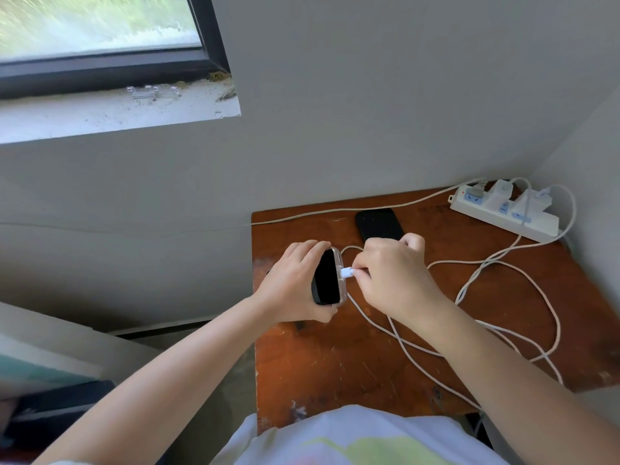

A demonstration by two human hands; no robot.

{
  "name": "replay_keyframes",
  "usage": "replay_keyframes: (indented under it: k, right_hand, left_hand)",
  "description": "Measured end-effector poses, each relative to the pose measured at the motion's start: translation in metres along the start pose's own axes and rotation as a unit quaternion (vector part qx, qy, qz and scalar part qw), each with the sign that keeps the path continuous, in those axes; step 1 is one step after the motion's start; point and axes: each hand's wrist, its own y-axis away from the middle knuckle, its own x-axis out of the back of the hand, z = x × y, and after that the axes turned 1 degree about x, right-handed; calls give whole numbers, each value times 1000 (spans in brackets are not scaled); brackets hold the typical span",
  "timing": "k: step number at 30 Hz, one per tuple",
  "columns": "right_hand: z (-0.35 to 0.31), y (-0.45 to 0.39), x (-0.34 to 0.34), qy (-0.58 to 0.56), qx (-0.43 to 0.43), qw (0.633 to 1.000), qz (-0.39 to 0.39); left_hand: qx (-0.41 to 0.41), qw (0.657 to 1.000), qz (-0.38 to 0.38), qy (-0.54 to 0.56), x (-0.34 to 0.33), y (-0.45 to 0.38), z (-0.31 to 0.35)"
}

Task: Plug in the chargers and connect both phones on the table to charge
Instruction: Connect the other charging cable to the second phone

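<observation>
Head view shows me two bare hands over a brown wooden surface [335, 364] in the corner of a room. My left hand [288, 286] has its grip wrapped around a phone in a clear case [327, 278], holding it tipped up on its side, just above the left part of the surface. My right hand [392, 276] has its grip pinched on a white plug [347, 272] at the end of a white cable [496, 263]. The plug touches the edge of the phone, but I cannot tell if it is all the way in. A second phone [379, 224], black, lies flat on the surface just behind my right hand. A white power strip [503, 209] sits at the far right corner, by the wall. Two white chargers [501, 193] stand plugged into it. White cables loop from them across the right side of the surface. A window [100, 35] is up on the left
</observation>
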Motion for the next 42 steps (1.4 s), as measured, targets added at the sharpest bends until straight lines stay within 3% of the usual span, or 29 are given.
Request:
replay_keyframes:
  k: [8, 18, 23, 29, 42]
  right_hand:
    - [13, 3, 0, -31, 20, 999, 14]
    - [13, 13, -14, -40, -8, 995, 93]
    - [17, 9, -11, -51, -3, 997, 66]
    - [14, 19, -16, -32, 5, 993, 118]
    - [22, 33, -30, -65, -24, 989, 131]
  left_hand:
    - [-11, 1000, 7, -14, -7, -2, 6]
    - [-15, 1000, 23, 3, -11, -5, 7]
    - [-18, 1000, 8, 15, -11, -5, 10]
    - [-17, 1000, -1, 16, -13, -5, 11]
    - [-40, 999, -1, -8, -25, -2, 13]
